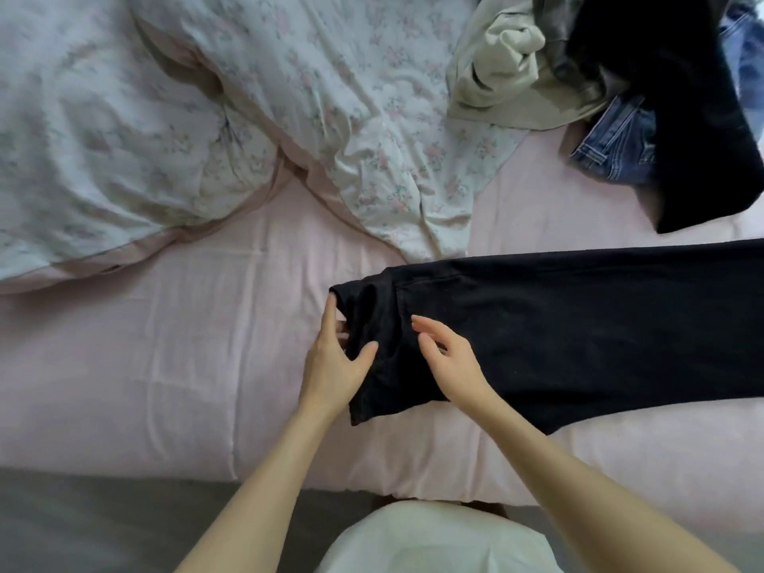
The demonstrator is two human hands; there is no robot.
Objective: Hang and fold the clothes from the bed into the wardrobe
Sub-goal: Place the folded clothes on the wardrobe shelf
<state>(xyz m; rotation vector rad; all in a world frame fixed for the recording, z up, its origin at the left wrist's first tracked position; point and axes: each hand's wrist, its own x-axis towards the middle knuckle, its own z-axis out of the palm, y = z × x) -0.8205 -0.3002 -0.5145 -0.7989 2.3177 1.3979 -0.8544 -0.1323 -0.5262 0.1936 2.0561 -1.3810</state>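
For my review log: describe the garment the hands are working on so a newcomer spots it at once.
On the pink bed sheet, look at the near edge, right of centre. The black trousers lie flat there, stretching off to the right, with the left hand and right hand at their left end. Unlike the heaped clothes pile in the far right corner, they are spread out.

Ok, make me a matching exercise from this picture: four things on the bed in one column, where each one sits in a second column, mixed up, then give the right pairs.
Things:
1. black trousers
2. floral duvet
3. blue jeans
4. beige garment

Places:
A. bunched across the upper left of the bed
B. in the pile at upper right, peeking out from under a dark garment
C. laid flat on the pink sheet, under both hands
D. crumpled at the top, at the left edge of the clothes pile

Pairs: 1-C, 2-A, 3-B, 4-D
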